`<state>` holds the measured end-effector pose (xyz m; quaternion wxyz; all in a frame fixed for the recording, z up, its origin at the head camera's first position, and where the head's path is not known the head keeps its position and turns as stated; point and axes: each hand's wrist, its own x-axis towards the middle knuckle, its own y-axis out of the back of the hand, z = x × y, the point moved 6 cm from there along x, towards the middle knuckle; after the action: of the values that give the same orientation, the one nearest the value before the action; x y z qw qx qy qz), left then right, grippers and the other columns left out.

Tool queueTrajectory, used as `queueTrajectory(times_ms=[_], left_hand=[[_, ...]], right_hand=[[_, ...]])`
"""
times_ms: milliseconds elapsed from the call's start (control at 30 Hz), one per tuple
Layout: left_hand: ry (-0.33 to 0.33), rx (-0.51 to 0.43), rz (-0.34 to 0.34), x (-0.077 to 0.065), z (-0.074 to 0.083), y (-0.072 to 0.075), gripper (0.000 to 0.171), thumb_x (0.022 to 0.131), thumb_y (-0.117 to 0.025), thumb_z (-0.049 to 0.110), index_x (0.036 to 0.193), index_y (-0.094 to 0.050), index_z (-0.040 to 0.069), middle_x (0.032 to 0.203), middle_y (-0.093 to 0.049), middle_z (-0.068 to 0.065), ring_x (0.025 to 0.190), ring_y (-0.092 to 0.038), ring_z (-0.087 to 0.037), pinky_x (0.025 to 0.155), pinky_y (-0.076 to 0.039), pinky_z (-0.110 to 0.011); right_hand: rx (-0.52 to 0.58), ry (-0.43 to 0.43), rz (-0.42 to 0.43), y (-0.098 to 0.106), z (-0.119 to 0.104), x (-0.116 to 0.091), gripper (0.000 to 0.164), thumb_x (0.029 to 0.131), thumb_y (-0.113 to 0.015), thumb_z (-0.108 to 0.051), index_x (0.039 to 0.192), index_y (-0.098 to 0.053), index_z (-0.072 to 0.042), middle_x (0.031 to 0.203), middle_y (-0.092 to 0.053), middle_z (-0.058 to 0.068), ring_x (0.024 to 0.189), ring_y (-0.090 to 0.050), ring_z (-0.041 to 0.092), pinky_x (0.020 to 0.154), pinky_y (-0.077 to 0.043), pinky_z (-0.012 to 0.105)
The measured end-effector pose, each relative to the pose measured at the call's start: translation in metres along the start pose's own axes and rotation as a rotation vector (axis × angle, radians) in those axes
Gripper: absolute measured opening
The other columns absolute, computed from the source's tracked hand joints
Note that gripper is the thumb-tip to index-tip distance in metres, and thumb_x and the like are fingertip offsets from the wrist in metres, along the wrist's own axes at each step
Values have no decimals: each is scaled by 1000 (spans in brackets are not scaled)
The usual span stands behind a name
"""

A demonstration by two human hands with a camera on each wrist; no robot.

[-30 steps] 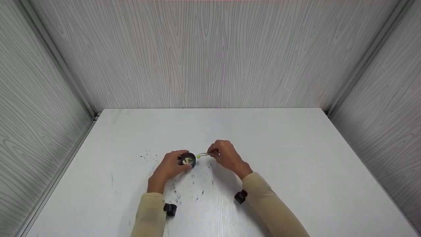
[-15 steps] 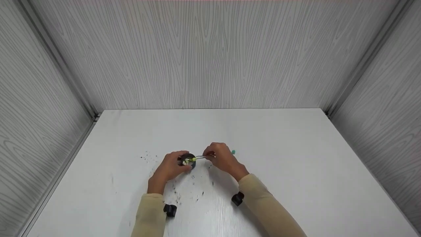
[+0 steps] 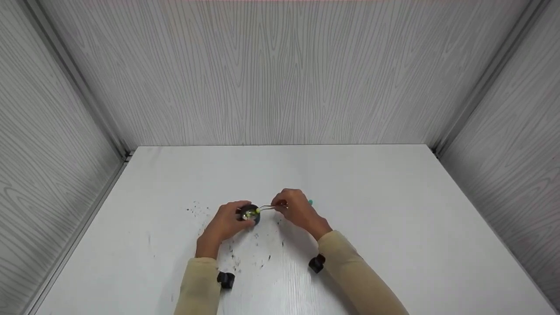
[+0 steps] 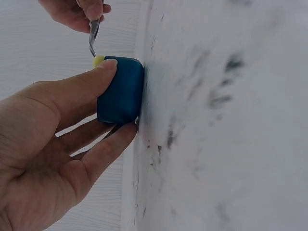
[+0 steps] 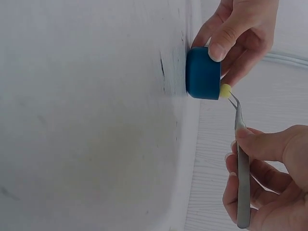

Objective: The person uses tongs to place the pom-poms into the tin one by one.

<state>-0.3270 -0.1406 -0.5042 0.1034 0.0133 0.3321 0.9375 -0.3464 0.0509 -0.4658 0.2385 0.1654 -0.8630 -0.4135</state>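
Note:
My left hand [image 3: 228, 218] holds a small blue cup [image 4: 120, 91] on the table, its thumb on the near side and fingers on the far side. Yellow-green and pale bits show inside the cup's shiny bowl in the head view. Bent-tip metal tweezers [image 5: 243, 185] are pinched between the thumb and fingers of my right hand [image 3: 297, 210]. At their tips, right at the cup's rim, is a small yellow ball [image 5: 225, 90]. In the right wrist view one tweezer tip meets the ball and the other stands a little apart from it.
The white table [image 3: 372, 188] has dark smudges and specks around and in front of the cup. A small teal piece [image 3: 310, 202] shows just behind the right hand. Grey wood-grain panels [image 3: 280, 74] enclose the back and both sides.
My right hand has moved left, bringing the tweezers and yellow ball to the cup's rim. The teal piece has come into view behind it. The left hand and cup have stayed put.

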Motion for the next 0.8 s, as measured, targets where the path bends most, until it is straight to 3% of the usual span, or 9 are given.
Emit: queueTrajectory(times_ms=[433,800], left_hand=[[-16,25,9,0,2,0,57,91,-79,13,144,-59,5,144,-61,-20,134,-60,-38,113,-47,-54],[12,20,0,0,1,-1,58,92,-78,13,146,-57,6,146,-59,-21,135,-58,-40,114,-47,-55]], right_hand=[[-18,18,-3,-5,1,1,13,93,-72,1,102,-81,-4,96,-75,11,91,-71,22,84,-62,37],[2,-21,32,16,19,-10,12,92,-73,2,100,-81,-3,96,-75,12,91,-72,22,84,-62,38]])
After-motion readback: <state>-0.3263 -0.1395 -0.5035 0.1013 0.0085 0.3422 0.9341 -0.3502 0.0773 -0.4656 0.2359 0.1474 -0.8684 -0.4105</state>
